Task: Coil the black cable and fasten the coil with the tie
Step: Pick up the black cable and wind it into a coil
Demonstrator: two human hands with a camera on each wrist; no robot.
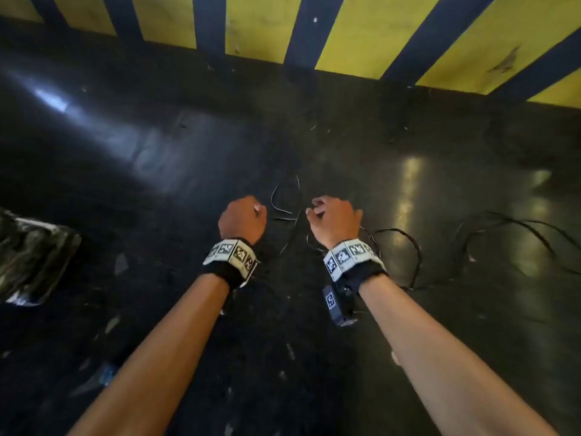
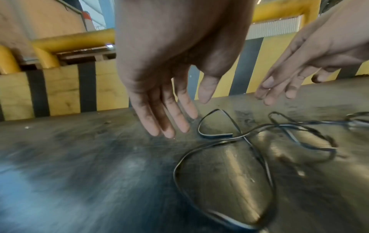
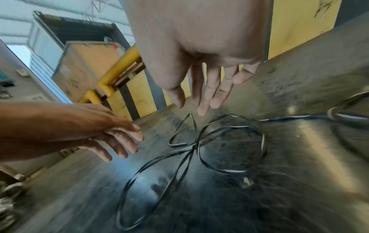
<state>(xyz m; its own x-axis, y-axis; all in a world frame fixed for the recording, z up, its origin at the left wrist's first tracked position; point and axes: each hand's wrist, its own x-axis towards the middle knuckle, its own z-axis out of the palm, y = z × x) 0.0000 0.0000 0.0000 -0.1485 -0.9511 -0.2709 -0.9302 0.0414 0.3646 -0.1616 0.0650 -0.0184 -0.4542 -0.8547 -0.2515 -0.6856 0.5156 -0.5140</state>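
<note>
The black cable (image 1: 419, 253) lies loose in several uneven loops on the dark, shiny surface (image 1: 157, 171), running from between my hands off to the right. Its flat end curls into a small loop (image 2: 209, 126), which the right wrist view also shows as the cable (image 3: 189, 149) crossing itself. My left hand (image 1: 248, 212) hovers just left of that end, its fingers (image 2: 169, 119) straight and empty. My right hand (image 1: 323, 212) hovers on the other side, its fingers (image 3: 203, 97) straight and holding nothing. I cannot make out a tie.
A yellow and dark-blue striped barrier (image 1: 345, 33) bounds the far side. A crumpled shiny wrapped bundle (image 1: 28, 259) lies at the left. Small scraps of debris (image 1: 121, 262) dot the surface. A yellow pipe rail (image 2: 69, 41) and a wooden crate (image 3: 85, 63) stand beyond the barrier.
</note>
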